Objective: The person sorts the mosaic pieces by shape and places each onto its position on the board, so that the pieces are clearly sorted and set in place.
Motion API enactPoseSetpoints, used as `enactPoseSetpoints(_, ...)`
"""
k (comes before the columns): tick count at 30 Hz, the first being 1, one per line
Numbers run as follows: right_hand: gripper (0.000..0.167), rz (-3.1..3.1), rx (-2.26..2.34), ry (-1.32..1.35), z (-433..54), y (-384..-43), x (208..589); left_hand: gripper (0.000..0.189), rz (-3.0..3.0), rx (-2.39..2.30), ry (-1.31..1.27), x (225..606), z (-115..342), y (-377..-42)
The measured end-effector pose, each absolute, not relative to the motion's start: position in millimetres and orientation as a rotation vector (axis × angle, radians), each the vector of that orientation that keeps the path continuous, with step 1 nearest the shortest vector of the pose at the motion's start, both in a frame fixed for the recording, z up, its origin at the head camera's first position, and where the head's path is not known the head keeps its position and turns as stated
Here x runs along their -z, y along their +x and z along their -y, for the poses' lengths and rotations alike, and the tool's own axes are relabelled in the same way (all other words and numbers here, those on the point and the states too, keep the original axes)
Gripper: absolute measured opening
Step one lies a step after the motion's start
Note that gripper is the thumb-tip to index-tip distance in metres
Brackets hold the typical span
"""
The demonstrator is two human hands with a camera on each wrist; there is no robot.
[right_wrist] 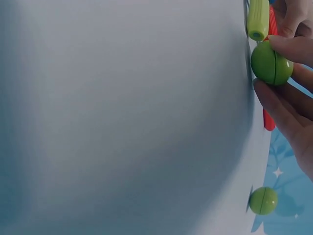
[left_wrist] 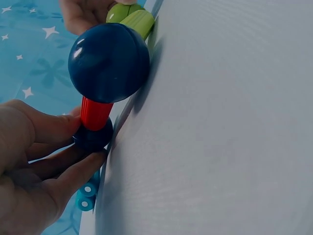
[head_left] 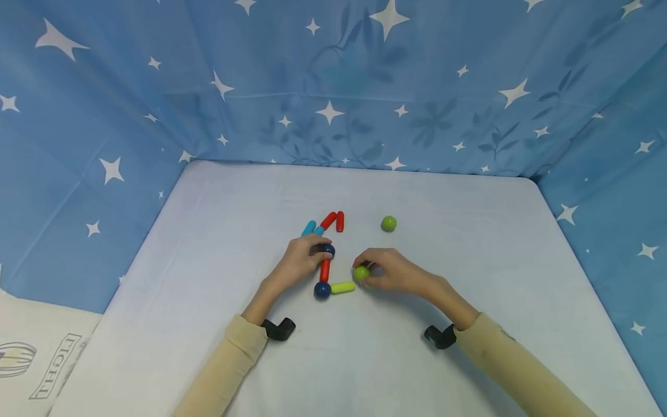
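"While the left hand pinches a dark blue ball, what's in the right hand?"

"A green ball, gripped just beside the tip of a lime rod."

"And that rod?"

"Its other end meets the nearer blue ball, which a red rod links to the pinched one; another green ball lies beyond, on the white table."

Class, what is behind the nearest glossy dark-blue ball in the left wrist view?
Seen: a ridged red rod, a ridged lime rod, a green ball, the right hand. Covered: the rods' ball-side ends.
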State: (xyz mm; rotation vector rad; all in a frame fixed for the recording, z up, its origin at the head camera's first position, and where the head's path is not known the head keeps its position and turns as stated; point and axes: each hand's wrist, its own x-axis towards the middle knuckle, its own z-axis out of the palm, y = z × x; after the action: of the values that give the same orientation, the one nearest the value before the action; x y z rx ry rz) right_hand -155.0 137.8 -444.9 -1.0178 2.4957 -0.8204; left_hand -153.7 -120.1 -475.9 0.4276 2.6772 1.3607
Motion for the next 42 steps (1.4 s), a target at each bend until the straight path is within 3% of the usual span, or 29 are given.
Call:
enactPoseSetpoints(36, 0.032, -2.397, 0.850, -1.036, -138.4, -143.3, 443.6, 0.032, -2.723, -1.276, 0.448, 467.5, 116.9, -153.2)
enactPoseSetpoints(42, 0.031, -2.392, 0.854, -1.055, -139.9, -142.0, 446.1, 0.044, -2.706, -1.199, 0.414, 462.5, 112.0, -150.6)
